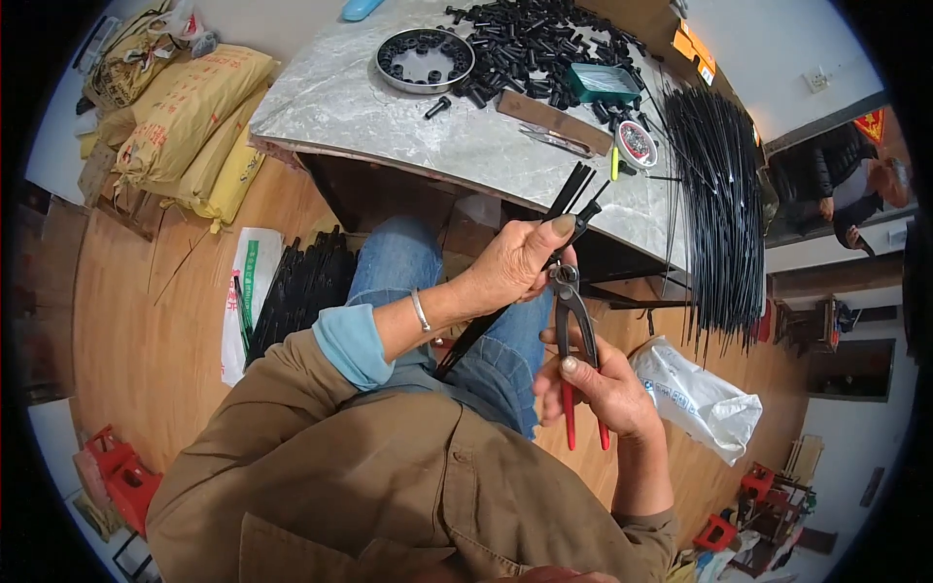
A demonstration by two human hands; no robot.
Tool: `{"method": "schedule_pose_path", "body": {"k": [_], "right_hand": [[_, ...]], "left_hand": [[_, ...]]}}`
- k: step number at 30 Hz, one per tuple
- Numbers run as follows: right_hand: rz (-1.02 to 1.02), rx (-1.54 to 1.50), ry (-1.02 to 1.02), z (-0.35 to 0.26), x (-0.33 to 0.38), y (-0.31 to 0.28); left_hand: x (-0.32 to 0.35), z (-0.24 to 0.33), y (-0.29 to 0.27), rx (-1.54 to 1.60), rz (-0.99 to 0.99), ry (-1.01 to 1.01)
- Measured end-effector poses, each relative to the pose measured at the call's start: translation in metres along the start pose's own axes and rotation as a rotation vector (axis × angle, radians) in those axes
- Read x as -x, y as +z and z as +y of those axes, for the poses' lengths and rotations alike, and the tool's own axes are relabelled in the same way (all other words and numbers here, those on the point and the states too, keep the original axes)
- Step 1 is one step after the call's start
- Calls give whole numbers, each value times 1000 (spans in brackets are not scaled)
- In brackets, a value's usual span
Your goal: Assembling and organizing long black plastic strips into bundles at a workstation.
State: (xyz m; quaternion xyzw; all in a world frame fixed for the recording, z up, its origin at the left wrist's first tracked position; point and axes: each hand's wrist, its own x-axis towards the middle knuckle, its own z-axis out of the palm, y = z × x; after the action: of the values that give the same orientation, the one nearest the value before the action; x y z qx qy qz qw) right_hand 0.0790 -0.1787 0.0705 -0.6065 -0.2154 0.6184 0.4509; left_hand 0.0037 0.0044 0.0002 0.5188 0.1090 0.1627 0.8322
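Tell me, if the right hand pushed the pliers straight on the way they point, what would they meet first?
The right hand aims the red-handled pliers up toward the left hand. Their nose already sits at the black rods held there, so the rods and those fingers come first; depth is unclear.

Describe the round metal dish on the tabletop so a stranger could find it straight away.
Start at the grey marbled tabletop beyond the person's knees and look to its far side. Just left of the big heap of short black plastic tubes sits the shallow round metal dish, with black pieces ringed inside. It is the only wide silver bowl; the small round tin nearer the long black rods is red-rimmed.
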Motion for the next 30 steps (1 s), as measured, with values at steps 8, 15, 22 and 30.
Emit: {"method": "schedule_pose_path", "body": {"k": [8,15,22,30], "right_hand": [[-101,-83,77,-13,2,-6],[-134,-91,115,-22,7,-5],[234,774,204,-56,1,25],[26,315,56,-36,-15,0]], "left_hand": [[2,1,-1,-8,13,2],[3,2,1,-20,2,14],[4,2,-3,20,25,-12],[-4,-6,-16,124,-29,-76]]}}
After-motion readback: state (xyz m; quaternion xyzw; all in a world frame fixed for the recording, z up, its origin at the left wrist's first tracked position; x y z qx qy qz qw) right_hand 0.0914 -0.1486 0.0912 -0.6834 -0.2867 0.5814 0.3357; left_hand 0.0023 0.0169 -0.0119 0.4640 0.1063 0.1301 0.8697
